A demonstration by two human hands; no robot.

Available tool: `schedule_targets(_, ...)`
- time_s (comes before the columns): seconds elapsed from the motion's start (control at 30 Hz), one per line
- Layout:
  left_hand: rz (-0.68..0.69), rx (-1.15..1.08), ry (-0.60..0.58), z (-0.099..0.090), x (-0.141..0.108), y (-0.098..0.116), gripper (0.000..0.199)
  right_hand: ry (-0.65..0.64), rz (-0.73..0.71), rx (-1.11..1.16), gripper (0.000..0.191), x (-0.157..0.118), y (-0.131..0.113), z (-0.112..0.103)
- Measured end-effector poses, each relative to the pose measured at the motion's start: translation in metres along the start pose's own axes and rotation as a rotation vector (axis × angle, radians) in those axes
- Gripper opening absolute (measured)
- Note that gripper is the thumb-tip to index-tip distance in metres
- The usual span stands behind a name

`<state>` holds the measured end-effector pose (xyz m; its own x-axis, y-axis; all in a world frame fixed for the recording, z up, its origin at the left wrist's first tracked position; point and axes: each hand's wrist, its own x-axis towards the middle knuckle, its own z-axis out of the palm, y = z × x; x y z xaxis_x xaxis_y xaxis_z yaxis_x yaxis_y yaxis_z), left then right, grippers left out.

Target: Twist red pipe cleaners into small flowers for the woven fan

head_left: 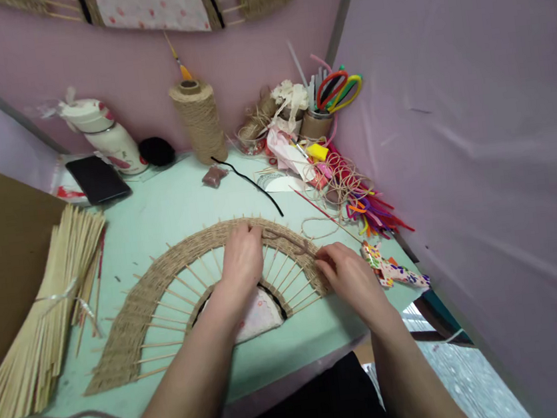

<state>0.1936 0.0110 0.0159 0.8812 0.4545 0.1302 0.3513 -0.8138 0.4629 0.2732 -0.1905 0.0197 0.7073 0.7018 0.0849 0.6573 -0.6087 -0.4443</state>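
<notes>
A half-round fan frame of thin sticks with a woven twine band (143, 305) lies flat on the table. Its small inner arc has a black edging and a white, red-dotted cloth (260, 315). My left hand (242, 257) is closed, fingertips pressed together at the top of the band. Over the band's right part runs a brown pipe cleaner (286, 236), from beside my left fingertips to my right hand (349, 271). The right fingers pinch its end near the band's right side. My left hand and forearm cover part of the sticks and cloth.
Bundled flat sticks (44, 316) lie at left. Along the back stand a bottle (109, 137), a twine spool (198, 121) and a cup with scissors (316, 124). A phone (97, 179), black pipe cleaner (250, 182), tangled twine (340, 182) and patterned cloth (396, 273) lie around.
</notes>
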Motion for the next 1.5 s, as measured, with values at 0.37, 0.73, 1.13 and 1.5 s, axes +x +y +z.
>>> schedule_targets(0.37, -0.027, 0.051, -0.063, 0.011, 0.009, -0.006, 0.015, 0.023, -0.082, 0.165, 0.009, 0.036, -0.017, 0.013)
schedule_targets(0.73, 0.033, -0.062, 0.024, -0.002, -0.004, 0.008, 0.038, 0.076, -0.050, 0.361, 0.015, 0.034, -0.023, 0.016)
schedule_targets(1.13, -0.345, -1.225, 0.029, -0.018, -0.048, 0.051, 0.010, -0.141, 0.117, 1.231, 0.023, 0.015, -0.058, 0.015)
schedule_targets(1.5, -0.550, -1.759, -0.101, -0.024, -0.056, 0.048, 0.022, -0.212, 0.134, 1.382, 0.031, 0.001, -0.060, 0.018)
